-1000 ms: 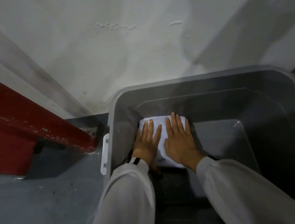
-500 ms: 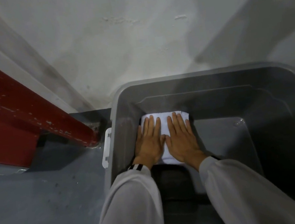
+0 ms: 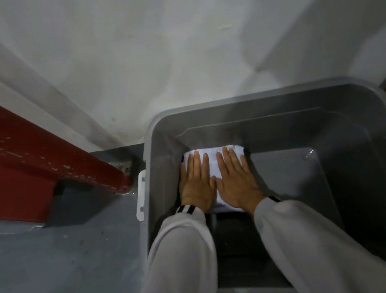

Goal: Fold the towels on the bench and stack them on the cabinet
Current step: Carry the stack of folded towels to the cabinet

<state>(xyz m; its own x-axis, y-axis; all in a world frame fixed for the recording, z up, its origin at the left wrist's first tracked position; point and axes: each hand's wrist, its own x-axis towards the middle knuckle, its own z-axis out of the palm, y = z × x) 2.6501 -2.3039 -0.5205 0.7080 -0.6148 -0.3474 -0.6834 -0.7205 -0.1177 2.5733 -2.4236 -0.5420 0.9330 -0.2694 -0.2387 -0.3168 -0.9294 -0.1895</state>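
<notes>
A folded white towel (image 3: 213,166) lies at the far left of the floor of a large grey plastic bin (image 3: 268,96). My left hand (image 3: 197,184) and my right hand (image 3: 237,180) lie flat on top of it, side by side, fingers straight and pointing away from me. Both press down on the towel. Pale long sleeves with striped cuffs cover my forearms. Something dark lies in the bin under my wrists, too dim to make out.
The bin has a white latch (image 3: 141,196) on its left wall and stands on a grey surface (image 3: 56,284) against a white wall (image 3: 170,47). A red beam (image 3: 23,159) runs diagonally at the left. The bin's right half (image 3: 294,180) holds nothing visible.
My hands have shifted slightly on the towel, coming to lie parallel and flatter. The camera has moved a little; the towel stays in the same spot.
</notes>
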